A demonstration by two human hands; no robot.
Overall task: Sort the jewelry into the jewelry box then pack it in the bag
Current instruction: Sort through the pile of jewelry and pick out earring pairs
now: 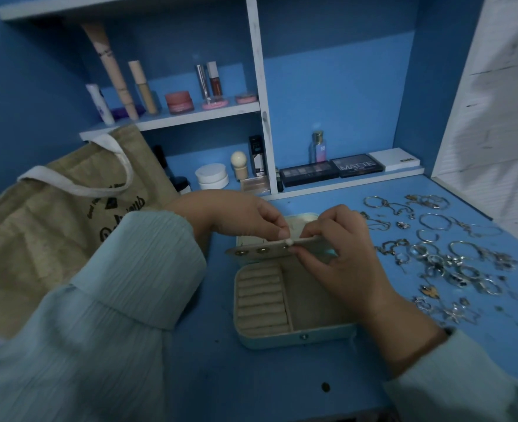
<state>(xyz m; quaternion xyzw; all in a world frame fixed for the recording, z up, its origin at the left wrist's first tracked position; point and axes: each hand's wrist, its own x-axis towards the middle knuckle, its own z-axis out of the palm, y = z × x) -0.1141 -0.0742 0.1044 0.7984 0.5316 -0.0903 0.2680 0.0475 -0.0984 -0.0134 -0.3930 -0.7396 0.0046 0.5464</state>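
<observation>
Above jewelry box (294, 333), both hands pinch earring (289, 242).

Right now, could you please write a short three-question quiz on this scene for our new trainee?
1. True or false: the jewelry box lies shut on the desk.
2. On which side of the box does the loose jewelry lie? A) the person's left B) the person's right C) on the shelf
3. Fill in: the left hand and the right hand both pinch the box's earring ____.

Key: 1 false; 2 B; 3 panel.
</observation>
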